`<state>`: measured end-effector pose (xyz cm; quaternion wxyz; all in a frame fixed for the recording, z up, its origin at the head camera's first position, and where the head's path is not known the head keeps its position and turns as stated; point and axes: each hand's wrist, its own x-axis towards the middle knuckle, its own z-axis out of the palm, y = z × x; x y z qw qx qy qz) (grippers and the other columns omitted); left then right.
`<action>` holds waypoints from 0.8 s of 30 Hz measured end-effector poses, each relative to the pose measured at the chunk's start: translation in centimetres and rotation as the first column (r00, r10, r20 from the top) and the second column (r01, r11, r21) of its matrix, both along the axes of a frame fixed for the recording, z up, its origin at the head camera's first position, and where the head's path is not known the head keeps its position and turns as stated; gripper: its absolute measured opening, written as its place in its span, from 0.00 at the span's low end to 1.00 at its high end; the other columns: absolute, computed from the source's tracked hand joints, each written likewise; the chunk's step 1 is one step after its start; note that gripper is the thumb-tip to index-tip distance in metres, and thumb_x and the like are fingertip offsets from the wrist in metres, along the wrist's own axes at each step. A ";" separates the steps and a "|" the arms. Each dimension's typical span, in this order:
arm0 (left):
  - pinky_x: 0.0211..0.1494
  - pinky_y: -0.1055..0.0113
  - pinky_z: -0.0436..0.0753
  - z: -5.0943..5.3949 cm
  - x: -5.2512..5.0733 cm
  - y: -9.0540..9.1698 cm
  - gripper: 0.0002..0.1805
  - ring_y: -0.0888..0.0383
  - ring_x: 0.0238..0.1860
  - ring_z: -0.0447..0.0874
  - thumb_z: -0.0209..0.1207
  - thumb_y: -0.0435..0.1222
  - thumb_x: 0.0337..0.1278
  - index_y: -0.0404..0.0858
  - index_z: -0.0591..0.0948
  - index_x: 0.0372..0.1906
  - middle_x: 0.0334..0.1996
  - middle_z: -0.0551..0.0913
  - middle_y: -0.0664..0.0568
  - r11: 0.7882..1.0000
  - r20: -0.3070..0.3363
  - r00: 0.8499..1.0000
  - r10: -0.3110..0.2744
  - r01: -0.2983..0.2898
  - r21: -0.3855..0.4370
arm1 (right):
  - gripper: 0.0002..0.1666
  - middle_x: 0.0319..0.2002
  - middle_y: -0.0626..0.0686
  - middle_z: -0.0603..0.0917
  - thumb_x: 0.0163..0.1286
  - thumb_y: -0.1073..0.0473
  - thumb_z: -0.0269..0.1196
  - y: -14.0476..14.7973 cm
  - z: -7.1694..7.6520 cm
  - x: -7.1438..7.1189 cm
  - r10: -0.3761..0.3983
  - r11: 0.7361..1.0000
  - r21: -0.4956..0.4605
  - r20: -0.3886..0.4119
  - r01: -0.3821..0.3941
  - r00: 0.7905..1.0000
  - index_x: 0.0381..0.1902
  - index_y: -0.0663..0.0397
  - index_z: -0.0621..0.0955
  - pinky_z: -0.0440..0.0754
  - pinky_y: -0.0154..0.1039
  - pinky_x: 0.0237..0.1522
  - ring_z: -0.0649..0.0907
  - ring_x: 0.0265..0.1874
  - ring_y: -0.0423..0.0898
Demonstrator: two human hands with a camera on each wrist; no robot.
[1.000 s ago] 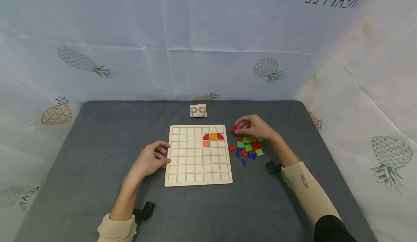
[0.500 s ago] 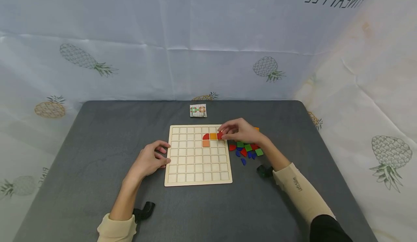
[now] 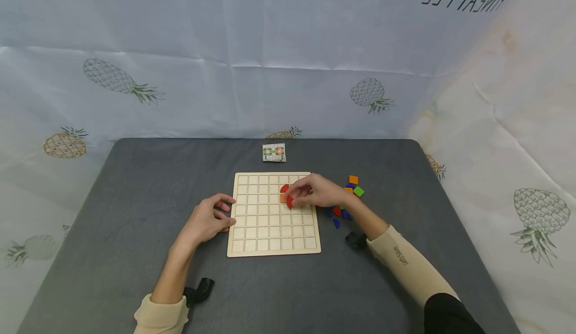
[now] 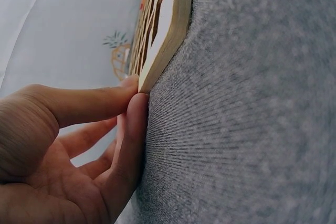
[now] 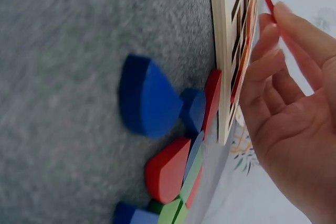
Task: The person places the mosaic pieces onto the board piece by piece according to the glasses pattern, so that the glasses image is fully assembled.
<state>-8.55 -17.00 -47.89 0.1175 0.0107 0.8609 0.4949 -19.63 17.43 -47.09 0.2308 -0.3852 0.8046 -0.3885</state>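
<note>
A pale wooden grid board (image 3: 265, 234) lies mid-table. My left hand (image 3: 209, 219) is at its left edge; in the left wrist view, the thumb (image 4: 100, 103) and a finger pinch the rim. Over the board's upper right, my right hand (image 3: 317, 191) pinches a red piece with a rounded edge (image 3: 290, 202) between thumb and fingers; the right wrist view shows this red piece (image 5: 268, 2) raised off the grid. Just left of it, a red quarter-circle (image 3: 284, 188) and an orange-pink square (image 3: 282, 198) sit in cells. The right hand hides the cells beneath it.
To the board's right is a loose pile with an orange square (image 3: 353, 179), a green square (image 3: 358, 191) and a blue rounded piece (image 3: 336, 223), partly behind the right forearm. A small printed pattern card (image 3: 274, 152) lies beyond the board. Patterned cloth hangs behind the table.
My right hand has carried the red piece leftward from the pile, over the board's right edge, to beside the orange-pink square. The left hand and the board have stayed in place.
</note>
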 end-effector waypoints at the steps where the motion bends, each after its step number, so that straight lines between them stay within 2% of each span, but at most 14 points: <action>1: 0.37 0.65 0.93 0.0 0.0 0.0 0.25 0.56 0.36 0.88 0.71 0.25 0.62 0.32 0.81 0.64 0.48 0.81 0.38 1.000 0.002 1.000 0.000 0.000 -0.001 | 0.15 0.41 0.52 0.91 0.75 0.60 0.72 -0.2 0.0 0.1 0.008 1.000 0.008 0.002 -0.008 1.000 0.57 0.56 0.90 0.88 0.31 0.44 0.86 0.37 0.38; 8: 0.37 0.65 0.93 0.2 -0.1 -0.1 0.25 0.55 0.36 0.88 0.71 0.25 0.63 0.32 0.81 0.65 0.48 0.80 0.38 1.000 0.011 1.000 -0.005 0.005 0.001 | 0.16 0.41 0.54 0.91 0.75 0.63 0.72 -1.1 0.5 0.5 0.053 0.998 0.045 0.005 -0.053 0.999 0.59 0.58 0.89 0.88 0.32 0.41 0.87 0.34 0.38; 18: 0.36 0.65 0.93 0.4 -0.3 -0.2 0.25 0.56 0.35 0.88 0.71 0.25 0.63 0.31 0.81 0.64 0.48 0.81 0.37 1.000 0.011 1.000 -0.013 0.013 0.002 | 0.17 0.43 0.53 0.88 0.76 0.63 0.71 -1.9 0.7 0.9 0.074 0.992 0.113 -0.082 -0.064 0.994 0.60 0.54 0.90 0.84 0.30 0.40 0.81 0.33 0.36; 24: 0.37 0.65 0.93 0.5 -0.3 -0.2 0.25 0.56 0.36 0.88 0.71 0.24 0.63 0.31 0.81 0.64 0.48 0.80 0.37 1.000 0.014 1.000 -0.015 0.014 0.007 | 0.19 0.44 0.52 0.86 0.73 0.60 0.74 -2.0 0.6 0.9 0.095 0.988 0.133 -0.121 -0.079 0.988 0.61 0.52 0.89 0.81 0.29 0.38 0.78 0.32 0.36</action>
